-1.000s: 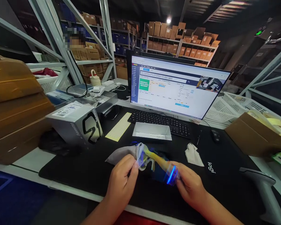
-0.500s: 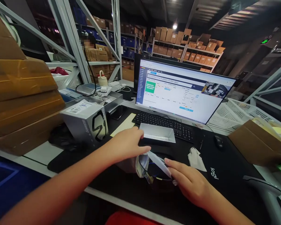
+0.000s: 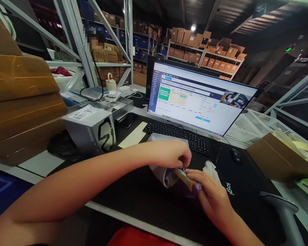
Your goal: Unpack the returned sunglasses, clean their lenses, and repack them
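Observation:
My left hand (image 3: 173, 153) reaches across to the middle of the desk, its fingers curled down and pinched at the top of a crumpled clear plastic bag (image 3: 178, 179). Close on its right, my right hand (image 3: 210, 188) grips the bag's right edge between thumb and fingers. A yellowish strip shows on the bag, and a pale rolled edge lies at its left. Behind my left hand, partly covered by it, is a shallow silver-white tray (image 3: 166, 137). The bag's contents are too dark to make out.
Behind the hands stand a keyboard (image 3: 164, 130) and a lit monitor (image 3: 190, 99). A grey printed box (image 3: 89, 130) and large brown cartons (image 3: 20, 109) are at the left. At the right are crumpled white paper (image 3: 210, 171), a mouse (image 3: 235, 155), a scanner (image 3: 282, 208) and an open carton (image 3: 277, 157).
My left hand has moved right, from beside the tray to the bag's top, and its fingers have closed. The white flap between the hands no longer shows. The view has shifted slightly.

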`<state>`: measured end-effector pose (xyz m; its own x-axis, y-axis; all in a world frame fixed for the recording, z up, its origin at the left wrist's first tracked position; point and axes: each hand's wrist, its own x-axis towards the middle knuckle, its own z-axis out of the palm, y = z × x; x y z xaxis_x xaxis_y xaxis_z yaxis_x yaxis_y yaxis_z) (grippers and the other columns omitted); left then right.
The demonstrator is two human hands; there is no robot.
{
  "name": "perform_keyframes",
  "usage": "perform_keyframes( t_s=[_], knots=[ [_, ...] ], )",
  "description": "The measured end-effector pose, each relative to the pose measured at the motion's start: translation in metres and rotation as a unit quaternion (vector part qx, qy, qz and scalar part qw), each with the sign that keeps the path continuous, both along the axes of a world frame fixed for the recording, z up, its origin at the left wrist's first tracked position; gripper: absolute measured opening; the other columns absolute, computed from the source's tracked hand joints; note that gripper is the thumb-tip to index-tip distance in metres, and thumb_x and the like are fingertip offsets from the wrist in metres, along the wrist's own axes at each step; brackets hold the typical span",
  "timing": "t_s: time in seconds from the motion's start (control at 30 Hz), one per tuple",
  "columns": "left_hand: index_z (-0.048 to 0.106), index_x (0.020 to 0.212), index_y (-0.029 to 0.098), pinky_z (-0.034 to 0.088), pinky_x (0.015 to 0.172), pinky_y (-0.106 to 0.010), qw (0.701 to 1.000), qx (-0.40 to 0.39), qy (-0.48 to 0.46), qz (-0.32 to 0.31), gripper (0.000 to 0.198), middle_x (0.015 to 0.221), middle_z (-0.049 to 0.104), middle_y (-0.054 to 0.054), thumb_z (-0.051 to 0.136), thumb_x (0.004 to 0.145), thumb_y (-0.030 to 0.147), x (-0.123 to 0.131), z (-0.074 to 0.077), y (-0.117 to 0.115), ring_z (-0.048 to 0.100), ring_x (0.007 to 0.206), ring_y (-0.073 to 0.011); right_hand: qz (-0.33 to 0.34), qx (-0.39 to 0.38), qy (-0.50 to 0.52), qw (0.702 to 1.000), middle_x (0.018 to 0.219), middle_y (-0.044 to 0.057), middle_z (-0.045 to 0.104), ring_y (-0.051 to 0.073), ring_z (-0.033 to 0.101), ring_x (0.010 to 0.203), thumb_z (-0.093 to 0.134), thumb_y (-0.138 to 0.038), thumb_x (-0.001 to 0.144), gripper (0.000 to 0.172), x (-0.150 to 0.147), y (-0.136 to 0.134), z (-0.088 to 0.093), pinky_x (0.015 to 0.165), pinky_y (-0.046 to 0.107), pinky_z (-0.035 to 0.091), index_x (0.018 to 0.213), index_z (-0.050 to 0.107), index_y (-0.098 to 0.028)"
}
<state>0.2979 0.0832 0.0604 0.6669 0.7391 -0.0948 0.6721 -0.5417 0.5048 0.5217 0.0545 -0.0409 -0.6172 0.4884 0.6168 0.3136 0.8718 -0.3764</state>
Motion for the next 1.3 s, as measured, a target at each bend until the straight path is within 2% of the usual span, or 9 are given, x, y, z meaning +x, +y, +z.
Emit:
perform_keyframes(
  t_s=[0.17,0.3,0.43,0.57,0.7,0.8,0.97,1.13,1.3],
  knots=[
    [0.066,0.11,0.016,0.043,0.073,-0.024,0.994,0.091,-0.062,-0.012,0.031,0.092,0.068,-0.002,0.062,0.082,0.003,0.014,-0.019,0.005,0.061,0.084,-0.0147,-0.028,-0.066,-0.009,0.997,0.117,0.007,0.072,0.019,0.069,0.108,0.052,-0.007,0.091,0.04,0.022,-0.022,-0.018,0.094,0.029,0.058,0.127,0.06,-0.023],
    [0.061,0.118,0.018,0.043,0.065,-0.021,0.995,0.017,-0.076,-0.055,0.041,0.091,0.068,0.001,0.068,0.08,0.004,0.022,-0.02,0.007,0.061,0.074,-0.0113,0.006,-0.133,-0.053,0.99,0.123,0.01,0.068,0.021,0.065,0.115,0.052,-0.014,0.095,0.035,0.012,-0.036,-0.017,0.1,0.032,0.054,0.128,0.061,-0.02],
    [0.063,0.113,0.02,0.046,0.067,-0.023,0.996,0.075,-0.027,-0.027,0.036,0.092,0.067,0.001,0.064,0.081,0.004,0.02,-0.017,0.002,0.062,0.077,-0.0131,-0.031,-0.187,0.058,0.98,0.107,0.011,0.073,0.021,0.07,0.098,0.049,-0.018,0.096,0.027,-0.003,-0.039,-0.022,0.087,0.032,0.059,0.114,0.069,-0.019],
    [0.066,0.102,0.02,0.051,0.083,-0.031,0.949,0.304,-0.041,0.066,0.022,0.122,0.058,-0.008,0.051,0.089,0.011,0.01,-0.027,-0.038,0.059,0.102,-0.02,-0.08,-0.351,0.189,0.913,0.087,0.008,0.073,0.021,0.071,0.079,0.052,-0.032,0.098,0.027,-0.007,-0.044,-0.038,0.069,0.03,0.061,0.092,0.076,-0.02],
    [0.069,0.096,0.021,0.051,0.088,-0.035,0.896,0.401,-0.119,0.148,0.021,0.119,0.057,-0.009,0.051,0.089,0.012,0.018,-0.056,-0.095,0.057,0.107,-0.0222,-0.074,-0.442,0.278,0.85,0.089,0.009,0.074,0.023,0.072,0.082,0.057,-0.039,0.096,0.028,-0.011,-0.049,-0.048,0.07,0.032,0.062,0.091,0.077,-0.02],
    [0.07,0.095,0.019,0.051,0.081,-0.04,0.879,0.424,-0.056,0.213,0.014,0.108,0.059,-0.011,0.06,0.086,0.022,0.032,-0.084,-0.113,0.057,0.096,-0.0252,-0.07,-0.43,0.277,0.856,0.087,0.008,0.073,0.022,0.07,0.078,0.06,-0.038,0.094,0.026,-0.016,-0.052,-0.05,0.068,0.03,0.06,0.09,0.078,-0.02],
    [0.067,0.069,0.017,0.046,0.065,-0.033,0.814,0.444,0.058,0.37,0.02,0.088,0.059,-0.01,0.059,0.088,0.02,0.032,-0.116,-0.103,0.053,0.077,-0.0218,-0.095,-0.34,0.253,0.901,0.09,0.007,0.073,0.019,0.068,0.08,0.059,-0.03,0.095,0.021,-0.02,-0.06,-0.049,0.069,0.026,0.056,0.093,0.078,-0.021],
    [0.072,0.081,0.017,0.045,0.061,-0.027,0.751,0.482,0.011,0.452,0.014,0.093,0.065,-0.007,0.065,0.089,0.027,0.023,-0.13,-0.099,0.058,0.075,-0.0161,-0.131,-0.228,0.229,0.937,0.096,0.007,0.075,0.019,0.07,0.088,0.057,-0.021,0.094,0.021,-0.021,-0.067,-0.047,0.077,0.024,0.056,0.098,0.077,-0.022],
    [0.071,0.083,0.017,0.05,0.071,-0.029,0.751,0.443,-0.013,0.489,0.01,0.104,0.07,-0.006,0.067,0.087,0.026,0.025,-0.134,-0.094,0.063,0.09,-0.0211,-0.135,-0.174,0.214,0.952,0.097,0.007,0.075,0.021,0.071,0.093,0.053,-0.017,0.094,0.025,-0.025,-0.071,-0.049,0.081,0.028,0.058,0.104,0.075,-0.021]
  ],
)
